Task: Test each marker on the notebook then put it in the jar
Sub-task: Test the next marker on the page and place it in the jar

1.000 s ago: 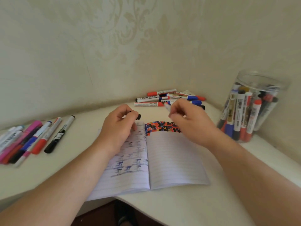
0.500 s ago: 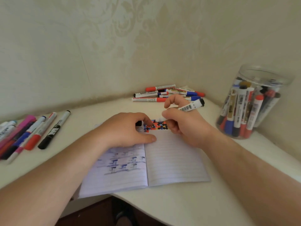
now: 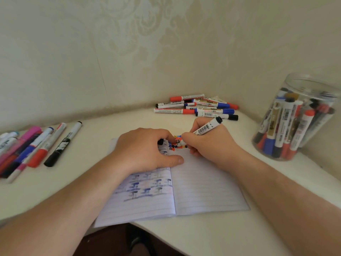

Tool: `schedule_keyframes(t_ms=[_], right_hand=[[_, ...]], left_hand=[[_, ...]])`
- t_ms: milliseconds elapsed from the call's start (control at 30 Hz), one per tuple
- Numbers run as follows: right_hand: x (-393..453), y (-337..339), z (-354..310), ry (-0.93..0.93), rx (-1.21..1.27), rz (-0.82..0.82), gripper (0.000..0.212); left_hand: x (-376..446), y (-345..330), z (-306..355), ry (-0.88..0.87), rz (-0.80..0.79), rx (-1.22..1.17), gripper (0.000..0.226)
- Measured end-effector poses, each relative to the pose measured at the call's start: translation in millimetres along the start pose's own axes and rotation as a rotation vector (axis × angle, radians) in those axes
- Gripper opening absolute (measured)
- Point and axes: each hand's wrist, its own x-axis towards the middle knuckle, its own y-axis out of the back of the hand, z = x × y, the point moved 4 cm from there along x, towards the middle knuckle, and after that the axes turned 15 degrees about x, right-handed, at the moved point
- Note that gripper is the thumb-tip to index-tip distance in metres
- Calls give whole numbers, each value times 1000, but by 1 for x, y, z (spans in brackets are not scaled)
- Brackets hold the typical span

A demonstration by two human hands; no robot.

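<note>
Room: A corner with pale patterned walls is seen across the top of the frame.
Table: A white table (image 3: 103,124) is set into the corner and fills the lower part of the frame.
Notebook: A lined notebook (image 3: 203,191) is laid open in the middle of the frame. Blue and black marks are seen on its left page, and small red, blue and black marks are packed at the top of the right page.
Right hand: The right hand (image 3: 208,143) is placed over the top of the right page. Its fingers are curled tight around a white marker (image 3: 206,128), which is tilted with its black end up to the right. The tip is put down on the coloured marks.
Left hand: The left hand (image 3: 145,150) is laid on the left page, thumb flat by the fold. A small black cap (image 3: 160,141) is pinched in its curled fingers.
Jar: A clear jar (image 3: 295,122) is stood at the right edge of the frame, with many markers held upright inside.
Back pile: A pile of markers (image 3: 195,108) is left in the corner, above the hands.
Left row: A row of markers (image 3: 35,148) is laid out at the left edge of the frame, well apart from the notebook.
</note>
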Motion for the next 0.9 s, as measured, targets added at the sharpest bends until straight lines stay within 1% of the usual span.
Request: schedule_keyframes(t_ms=[200,567,733,900], right_hand=[[1,-2,0,-7,55,-18,22],[2,-2,2,16,-47,-10,25],[1,-1,2,-11,65,-7,23],[0,-4,1,6,-7,-22,24]], left_hand=[[2,-2,0,-6,6,15,64],[2,-3,0,-9,6,34,63],[3,-4,0,-15,-2,32,64],[2,-3,-1,-12,7,26,62]])
